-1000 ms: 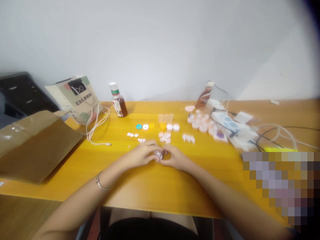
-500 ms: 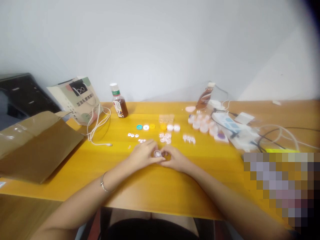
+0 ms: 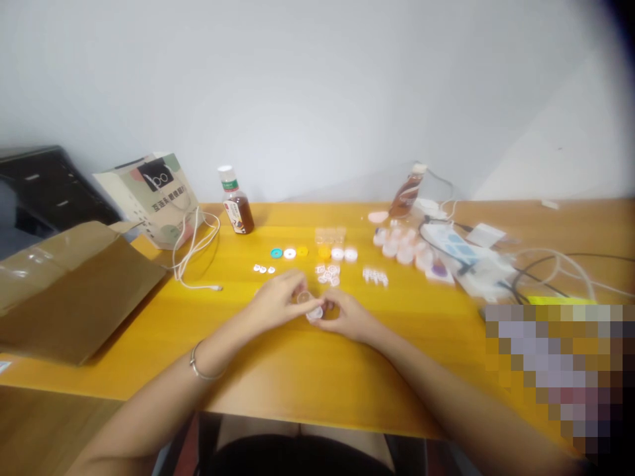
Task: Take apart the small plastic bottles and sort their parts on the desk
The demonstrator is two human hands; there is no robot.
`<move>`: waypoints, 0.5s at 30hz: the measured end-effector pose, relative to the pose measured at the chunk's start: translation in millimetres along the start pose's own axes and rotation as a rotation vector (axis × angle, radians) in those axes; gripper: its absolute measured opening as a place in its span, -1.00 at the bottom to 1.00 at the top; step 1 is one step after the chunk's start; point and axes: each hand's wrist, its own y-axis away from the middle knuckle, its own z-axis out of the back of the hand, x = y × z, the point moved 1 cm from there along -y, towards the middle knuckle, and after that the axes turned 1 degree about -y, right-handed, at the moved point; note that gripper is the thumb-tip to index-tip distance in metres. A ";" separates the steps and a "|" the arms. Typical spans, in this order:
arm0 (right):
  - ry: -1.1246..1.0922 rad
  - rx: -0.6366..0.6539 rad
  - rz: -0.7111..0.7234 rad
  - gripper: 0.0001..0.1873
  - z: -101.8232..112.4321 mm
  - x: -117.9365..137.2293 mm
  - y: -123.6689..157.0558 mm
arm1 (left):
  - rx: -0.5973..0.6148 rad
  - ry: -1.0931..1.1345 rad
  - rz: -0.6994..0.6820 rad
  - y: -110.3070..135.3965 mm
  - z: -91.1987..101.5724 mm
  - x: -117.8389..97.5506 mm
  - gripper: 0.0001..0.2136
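In the head view my left hand (image 3: 278, 301) and my right hand (image 3: 350, 316) meet low over the yellow table. The fingers of my left hand are closed on a small clear round cup (image 3: 303, 299). My right hand pinches a whitish, see-through round piece (image 3: 314, 315) just below it. Blur hides what exactly the two pieces are. Beyond the hands lie several white ring-like parts (image 3: 328, 275), a row of small white parts (image 3: 376, 276) and a few white discs (image 3: 263, 269). Behind these stand coloured round caps, among them a teal one (image 3: 276, 252) and a yellow one (image 3: 324, 252).
Several pale lidded containers (image 3: 399, 244) are grouped at right, beside a power strip (image 3: 454, 244) with cables. Two brown-liquid bottles, left (image 3: 238, 208) and right (image 3: 407, 192), stand toward the wall. A paper bag (image 3: 159, 198), white cable (image 3: 191, 254) and cardboard box (image 3: 74, 291) occupy the left.
My left hand has shifted slightly left and tilted. The clear cup now shows apart from the whitish piece, where before one round shape sat between the hands. The right hand has barely moved.
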 end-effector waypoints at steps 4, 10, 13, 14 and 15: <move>-0.009 -0.004 -0.007 -0.84 -0.4 0.2 0.4 | -0.116 0.057 -0.006 -6.0 15.8 5.6 -0.75; -0.025 -0.008 -0.026 -0.84 -1.8 -1.6 0.4 | -0.237 -0.099 -0.042 -71.1 24.9 42.0 -0.80; -0.032 -0.004 -0.027 -0.84 -1.5 -3.6 0.2 | -0.145 -0.208 0.029 -116.6 13.3 64.9 -0.77; -0.033 0.000 -0.024 -0.84 -1.3 -4.3 0.1 | -0.107 -0.223 0.074 -129.3 7.8 72.1 -0.74; -0.032 0.004 -0.022 -0.83 -1.1 -5.0 -0.1 | -0.088 -0.222 0.086 -140.0 2.2 78.6 -0.73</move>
